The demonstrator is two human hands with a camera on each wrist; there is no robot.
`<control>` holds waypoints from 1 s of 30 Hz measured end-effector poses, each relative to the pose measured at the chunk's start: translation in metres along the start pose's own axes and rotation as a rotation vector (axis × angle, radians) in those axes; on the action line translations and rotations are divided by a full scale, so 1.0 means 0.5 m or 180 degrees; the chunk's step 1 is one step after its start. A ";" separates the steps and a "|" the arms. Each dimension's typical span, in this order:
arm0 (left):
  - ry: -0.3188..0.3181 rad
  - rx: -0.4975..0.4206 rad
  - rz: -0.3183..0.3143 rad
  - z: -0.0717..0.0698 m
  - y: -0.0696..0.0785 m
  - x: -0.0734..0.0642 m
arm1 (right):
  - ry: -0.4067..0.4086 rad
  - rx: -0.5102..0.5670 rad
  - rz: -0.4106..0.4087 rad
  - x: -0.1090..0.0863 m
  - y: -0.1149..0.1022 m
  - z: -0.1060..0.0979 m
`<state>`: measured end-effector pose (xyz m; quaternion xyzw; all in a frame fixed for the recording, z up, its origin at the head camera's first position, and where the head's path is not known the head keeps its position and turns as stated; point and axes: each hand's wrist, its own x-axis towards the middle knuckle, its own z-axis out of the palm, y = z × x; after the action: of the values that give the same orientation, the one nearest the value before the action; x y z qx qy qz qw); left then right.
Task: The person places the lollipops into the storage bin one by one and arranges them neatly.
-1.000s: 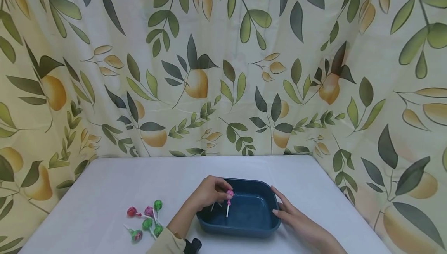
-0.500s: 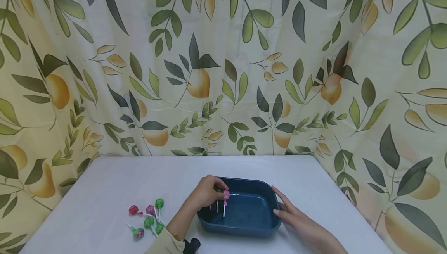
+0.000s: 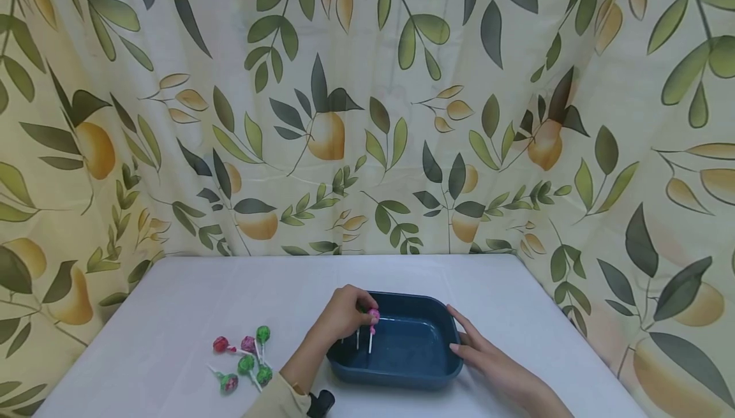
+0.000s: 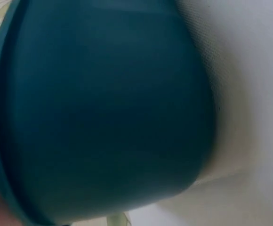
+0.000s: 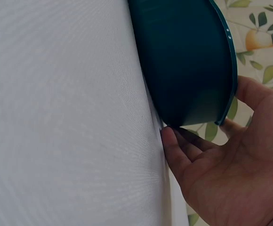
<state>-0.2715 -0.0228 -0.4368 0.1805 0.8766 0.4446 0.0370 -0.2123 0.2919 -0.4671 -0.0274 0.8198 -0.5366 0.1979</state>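
My left hand (image 3: pixel 346 313) reaches over the left end of a dark blue rectangular basin (image 3: pixel 416 341). Between thumb and fingers it pinches a pink-wrapped lollipop (image 3: pixel 374 317), its white stick pointing down inside the basin. Beside that stick, more white sticks (image 3: pixel 358 339) show below the hand, their heads mostly hidden by it. My right hand (image 3: pixel 488 357) rests against the basin's right end, fingers spread and fairly straight. In the right wrist view the thumb is at the rim and the other fingertips (image 5: pixel 168 136) lie low by the base. The left wrist view is filled by the basin's outer wall (image 4: pixel 108 108).
Left of the basin, on the white table (image 3: pixel 230 290), lies a loose group of lollipops: a red one (image 3: pixel 221 344), a purple one (image 3: pixel 248 343), and several green ones (image 3: pixel 245 363). A leaf-and-fruit patterned curtain (image 3: pixel 367 150) hangs behind the table.
My left hand, with the pink lollipop, has shifted slightly left within the basin. My right hand keeps its place at the basin's end. The head view has shifted a little.
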 end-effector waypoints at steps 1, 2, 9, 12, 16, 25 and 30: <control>0.0025 0.0021 0.0000 0.002 0.001 0.001 | -0.0002 0.0001 -0.0004 0.000 0.000 0.000; 0.0057 0.0052 -0.0005 0.004 0.001 0.003 | -0.0007 0.0003 -0.0005 0.000 0.000 0.000; 0.0254 0.0193 -0.0033 0.015 -0.002 0.006 | 0.0005 -0.0041 -0.0009 0.000 -0.002 0.001; 0.0359 0.0250 -0.0020 0.019 -0.004 0.011 | 0.0013 -0.0047 -0.0031 -0.001 -0.002 0.000; 0.0435 0.0401 0.0001 0.026 -0.008 0.019 | 0.0002 -0.0031 -0.0060 -0.005 -0.002 -0.002; 0.0375 0.0375 -0.0008 0.043 -0.022 0.032 | 0.0031 -0.0002 0.0002 -0.005 0.000 -0.003; 0.0364 0.0519 0.0044 0.049 -0.033 0.034 | 0.0005 0.0020 -0.0012 -0.001 0.002 0.000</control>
<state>-0.2866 -0.0071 -0.4630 0.1633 0.9092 0.3816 -0.0309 -0.2116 0.2925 -0.4678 -0.0280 0.8182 -0.5397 0.1963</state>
